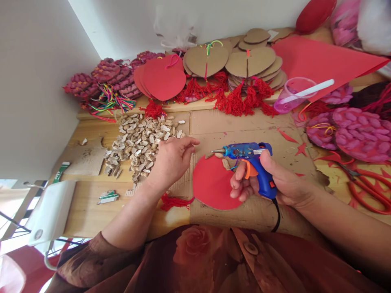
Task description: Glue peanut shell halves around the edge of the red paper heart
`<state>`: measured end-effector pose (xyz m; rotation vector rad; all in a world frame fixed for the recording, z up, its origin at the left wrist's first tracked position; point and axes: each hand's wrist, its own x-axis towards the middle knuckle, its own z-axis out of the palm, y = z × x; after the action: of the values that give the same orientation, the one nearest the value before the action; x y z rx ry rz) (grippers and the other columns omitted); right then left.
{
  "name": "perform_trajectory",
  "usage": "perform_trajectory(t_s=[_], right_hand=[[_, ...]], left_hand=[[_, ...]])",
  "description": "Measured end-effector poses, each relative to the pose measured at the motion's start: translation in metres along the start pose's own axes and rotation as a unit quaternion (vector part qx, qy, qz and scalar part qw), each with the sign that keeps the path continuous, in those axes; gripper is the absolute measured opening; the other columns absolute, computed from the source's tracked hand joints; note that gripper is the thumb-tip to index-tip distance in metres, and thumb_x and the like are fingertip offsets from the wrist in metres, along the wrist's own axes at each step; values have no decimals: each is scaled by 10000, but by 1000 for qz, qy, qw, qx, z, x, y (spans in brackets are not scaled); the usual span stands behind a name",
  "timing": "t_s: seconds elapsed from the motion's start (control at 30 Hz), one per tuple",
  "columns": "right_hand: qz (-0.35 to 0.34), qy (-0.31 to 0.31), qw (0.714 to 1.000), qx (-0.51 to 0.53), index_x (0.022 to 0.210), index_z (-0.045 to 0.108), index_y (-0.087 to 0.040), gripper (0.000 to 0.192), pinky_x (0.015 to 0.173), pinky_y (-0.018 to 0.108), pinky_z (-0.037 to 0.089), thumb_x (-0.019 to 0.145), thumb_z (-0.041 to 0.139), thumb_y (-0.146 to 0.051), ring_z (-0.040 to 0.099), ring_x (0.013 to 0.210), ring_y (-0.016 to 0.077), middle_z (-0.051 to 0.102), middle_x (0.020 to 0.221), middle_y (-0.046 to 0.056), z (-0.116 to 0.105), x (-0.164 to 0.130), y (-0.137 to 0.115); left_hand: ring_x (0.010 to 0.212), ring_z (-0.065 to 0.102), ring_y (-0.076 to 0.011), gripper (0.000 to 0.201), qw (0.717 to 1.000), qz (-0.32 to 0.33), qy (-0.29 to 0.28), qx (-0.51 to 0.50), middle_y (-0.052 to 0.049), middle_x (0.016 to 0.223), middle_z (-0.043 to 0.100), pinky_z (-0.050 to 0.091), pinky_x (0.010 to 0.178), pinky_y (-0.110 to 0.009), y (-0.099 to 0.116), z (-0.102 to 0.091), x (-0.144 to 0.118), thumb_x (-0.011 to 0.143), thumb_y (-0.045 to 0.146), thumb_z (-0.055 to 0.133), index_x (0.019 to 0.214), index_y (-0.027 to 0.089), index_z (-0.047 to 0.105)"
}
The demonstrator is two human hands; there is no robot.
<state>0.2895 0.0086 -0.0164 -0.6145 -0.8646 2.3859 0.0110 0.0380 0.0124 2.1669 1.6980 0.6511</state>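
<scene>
My right hand [282, 179] is wrapped round the handle of a blue hot glue gun [244, 150] with an orange trigger, its metal nozzle pointing left. Under the gun lies a red heart-shaped card [210, 183], with a few peanut shells [226, 164] along its upper edge and a red tassel [175, 201] at its left. Just left of the card, my left hand [175, 158] hovers by the right side of a heap of peanut shells [146, 140]. Its index finger reaches out, apart from the thumb, and nothing shows between them; the other fingers are partly hidden.
Stacked cardboard hearts [250, 63] and red hearts [163, 79] with tassels line the back. A pink cup [284, 101] with a white stick stands behind right. Red-handled scissors [366, 183] and pink shell-covered pieces [362, 134] lie right. A white box [53, 207] is left.
</scene>
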Motion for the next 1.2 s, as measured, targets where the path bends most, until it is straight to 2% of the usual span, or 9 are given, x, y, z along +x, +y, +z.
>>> perform_trajectory(t_s=[0.17, 0.37, 0.57, 0.87, 1.2], right_hand=[[-5, 3, 1000, 2, 902, 733, -175, 592, 771, 331, 644, 952, 498, -716, 781, 851, 218, 735, 939, 100, 1, 0, 0], [-6, 9, 1000, 4, 906, 754, -176, 603, 768, 327, 645, 949, 495, -719, 784, 848, 218, 743, 940, 103, 2, -1, -1], [-3, 8, 1000, -1, 996, 779, -165, 612, 747, 320, 651, 930, 536, -724, 796, 867, 243, 755, 951, 112, -1, 0, 1], [1, 22, 1000, -7, 996, 787, -154, 631, 752, 337, 654, 933, 530, -727, 804, 906, 277, 767, 954, 114, 2, -1, -1], [6, 25, 1000, -8, 998, 766, -156, 637, 753, 328, 642, 945, 496, -731, 797, 914, 272, 735, 944, 101, 1, -1, -1]], left_hand=[[955, 741, -243, 250, 1000, 10, -27, -9, -34, 976, 807, 535, 911, -415, 5, 5, -1, 901, 136, 630, 1079, 248, 765], [968, 737, -247, 291, 999, 14, -32, -15, -16, 928, 799, 528, 928, -433, 6, 7, -1, 884, 92, 634, 1112, 230, 750], [1013, 725, -237, 288, 998, 8, -48, -44, -23, 1043, 795, 529, 943, -401, 10, 12, -3, 868, 135, 707, 1138, 236, 729], [1032, 693, -251, 274, 999, 34, -39, -10, -9, 1060, 796, 453, 1012, -472, 19, 21, -3, 868, 144, 720, 1122, 245, 734], [1040, 689, -259, 193, 999, 39, -36, -1, -9, 1051, 800, 438, 983, -467, 19, 25, -3, 889, 138, 683, 1036, 238, 756]])
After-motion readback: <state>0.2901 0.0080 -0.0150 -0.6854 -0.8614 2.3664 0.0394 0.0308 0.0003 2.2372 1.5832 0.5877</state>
